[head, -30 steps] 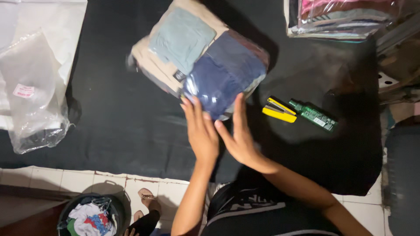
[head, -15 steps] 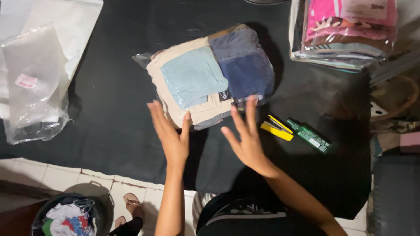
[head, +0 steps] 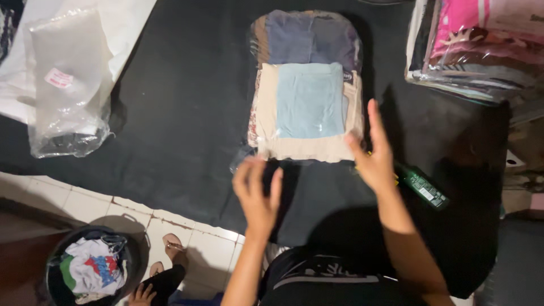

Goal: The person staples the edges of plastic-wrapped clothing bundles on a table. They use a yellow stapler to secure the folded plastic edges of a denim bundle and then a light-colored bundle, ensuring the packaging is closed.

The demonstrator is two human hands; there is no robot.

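A clear plastic bag of folded clothes (head: 306,85) lies on the black cloth (head: 181,113); beige, light blue and dark blue garments show through it. My left hand (head: 258,192) hovers open just below the bag's near edge, touching nothing. My right hand (head: 374,156) is open with fingers raised beside the bag's lower right corner, holding nothing. A green tube-shaped thing (head: 424,187) lies just right of my right hand, partly hidden by it.
Empty clear plastic bags (head: 68,85) lie on white sheets at the left. A stack of bagged pink and dark clothes (head: 476,45) sits at the top right. A dark bucket of cloth scraps (head: 90,269) stands on the tiled floor, near my sandalled foot (head: 173,255).
The bag of clothes has been turned upright, with the dark blue garments now at the far end. Both hands have come off it and drawn back towards me.
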